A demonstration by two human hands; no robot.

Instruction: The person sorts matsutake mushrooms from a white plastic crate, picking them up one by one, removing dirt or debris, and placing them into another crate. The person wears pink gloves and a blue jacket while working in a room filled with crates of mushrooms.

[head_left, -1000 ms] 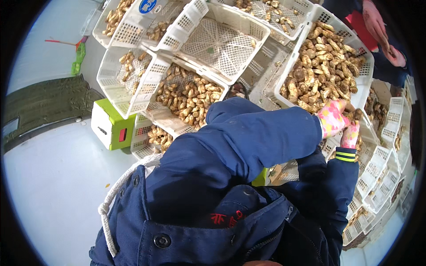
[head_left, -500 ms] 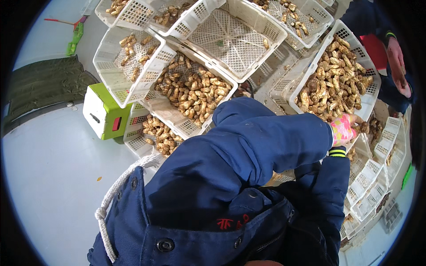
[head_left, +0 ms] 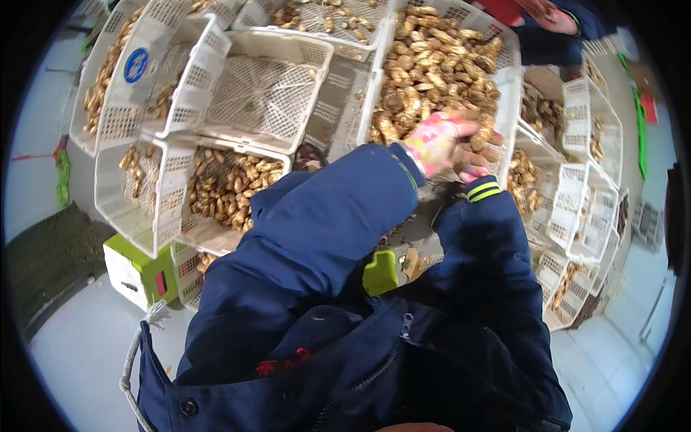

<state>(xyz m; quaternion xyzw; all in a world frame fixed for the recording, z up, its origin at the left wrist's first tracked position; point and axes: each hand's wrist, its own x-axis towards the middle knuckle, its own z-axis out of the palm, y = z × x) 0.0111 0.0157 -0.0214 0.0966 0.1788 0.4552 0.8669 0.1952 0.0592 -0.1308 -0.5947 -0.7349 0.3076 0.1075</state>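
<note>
Two gloved hands [head_left: 435,142] [head_left: 473,168] at one mushroom [head_left: 482,132]

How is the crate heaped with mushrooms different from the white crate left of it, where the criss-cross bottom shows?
The heaped crate is piled with brown-and-cream mushrooms that hide most of its bottom; the left crate shows its criss-cross bottom plainly. The left grip and right grip are at the heaped crate's near end; neither is at the left crate. Both are white and open-topped, with little holes in their walls.
</note>
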